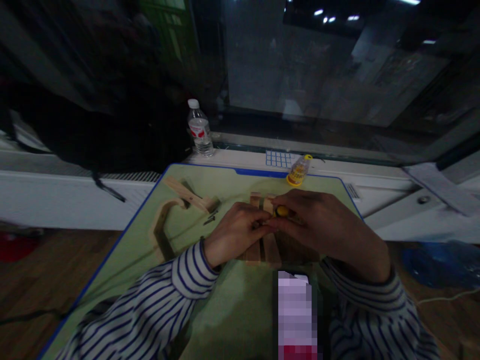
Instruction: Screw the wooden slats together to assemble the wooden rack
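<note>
My right hand (313, 220) is closed around a yellow-handled tool (282, 211) that looks like a screwdriver; its shaft is hidden. Across from it, my left hand (242, 227) pinches at the same spot, thumb and fingers together, and what lies between them cannot be made out. Both hands meet over two light wooden strips (272, 252) lying side by side with a narrow gap. Left of them are several dark screws (211, 217). Farther left lie a curved wooden piece (160, 220) and a straight wooden piece (187, 193).
The green, blue-edged table (225, 300) stands against a window sill. Near its back edge is a small yellow-capped bottle (299, 171). A water bottle (200, 130) stands on the sill beside a black bag (112, 130). A phone (296, 315) with a pixelated screen lies in front.
</note>
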`<action>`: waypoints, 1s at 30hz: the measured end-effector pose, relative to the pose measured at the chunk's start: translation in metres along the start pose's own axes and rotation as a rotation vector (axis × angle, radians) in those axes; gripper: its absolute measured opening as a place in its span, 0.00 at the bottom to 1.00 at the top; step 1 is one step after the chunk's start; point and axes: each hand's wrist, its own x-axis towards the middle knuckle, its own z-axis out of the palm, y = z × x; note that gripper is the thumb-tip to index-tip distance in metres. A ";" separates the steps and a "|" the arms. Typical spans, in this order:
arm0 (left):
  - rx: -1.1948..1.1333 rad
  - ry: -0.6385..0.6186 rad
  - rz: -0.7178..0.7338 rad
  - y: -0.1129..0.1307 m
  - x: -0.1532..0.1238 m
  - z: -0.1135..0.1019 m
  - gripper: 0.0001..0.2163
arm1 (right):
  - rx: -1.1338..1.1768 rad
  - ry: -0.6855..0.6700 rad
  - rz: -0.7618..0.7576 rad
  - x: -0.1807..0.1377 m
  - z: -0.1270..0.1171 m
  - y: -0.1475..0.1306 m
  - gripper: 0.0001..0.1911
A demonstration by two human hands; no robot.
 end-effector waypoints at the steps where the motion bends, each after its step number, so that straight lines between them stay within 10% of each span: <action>1: 0.011 -0.008 -0.001 0.000 0.000 0.000 0.09 | 0.038 0.004 -0.021 -0.001 -0.001 0.001 0.16; 30: -0.159 -0.150 0.037 -0.005 0.004 -0.007 0.09 | -0.001 -0.106 0.022 -0.006 -0.004 0.004 0.09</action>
